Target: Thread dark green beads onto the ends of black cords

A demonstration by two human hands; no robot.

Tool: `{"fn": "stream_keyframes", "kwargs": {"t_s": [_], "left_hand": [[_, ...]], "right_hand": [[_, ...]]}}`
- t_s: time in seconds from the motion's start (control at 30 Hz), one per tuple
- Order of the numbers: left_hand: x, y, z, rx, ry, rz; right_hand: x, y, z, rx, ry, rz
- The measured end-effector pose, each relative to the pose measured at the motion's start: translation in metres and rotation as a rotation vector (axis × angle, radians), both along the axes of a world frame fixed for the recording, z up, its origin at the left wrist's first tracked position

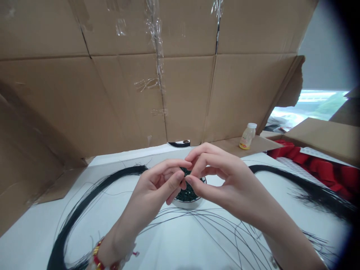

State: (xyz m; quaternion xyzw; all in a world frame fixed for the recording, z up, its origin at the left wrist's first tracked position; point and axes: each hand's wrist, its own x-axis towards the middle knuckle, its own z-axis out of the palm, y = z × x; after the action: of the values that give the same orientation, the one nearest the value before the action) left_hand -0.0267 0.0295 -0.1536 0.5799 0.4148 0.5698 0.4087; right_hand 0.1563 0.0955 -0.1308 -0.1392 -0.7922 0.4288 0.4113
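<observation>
Black granules in round white dish

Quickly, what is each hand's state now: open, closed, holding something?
Left hand: half closed above a white dish of dark granules; held item cannot be told.
Right hand: half closed above the dish; held item cannot be told.

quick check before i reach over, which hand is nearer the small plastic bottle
Right. The right hand is below and to the left of the plastic bottle, not touching it; the left hand is farther off to the left, beyond the right hand.
</observation>
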Motion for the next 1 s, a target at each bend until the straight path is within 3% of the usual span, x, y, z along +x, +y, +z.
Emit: {"fn": "stream_keyframes", "kwargs": {"t_s": [0.33,0.57,0.77,1.0], "left_hand": [[-0.0016,0.0042,-0.0017,-0.050,-0.217,-0.048],[-0.0003,0.0066,-0.0023,-0.004,-0.402,-0.060],[0.0023,0.0053,-0.0020,-0.012,-0.448,-0.004],[0.0029,0.0066,-0.0007,0.028,-0.464,-0.046]], "right_hand": [[-0.0009,0.0042,-0.0025,-0.061,0.022,0.021],[0.0009,0.0046,-0.0011,-0.240,0.042,0.179],[-0.0046,-0.0016,0.0003,-0.216,0.071,0.177],[-0.0059,-0.0027,0.0001,-0.191,0.081,0.148]]}}
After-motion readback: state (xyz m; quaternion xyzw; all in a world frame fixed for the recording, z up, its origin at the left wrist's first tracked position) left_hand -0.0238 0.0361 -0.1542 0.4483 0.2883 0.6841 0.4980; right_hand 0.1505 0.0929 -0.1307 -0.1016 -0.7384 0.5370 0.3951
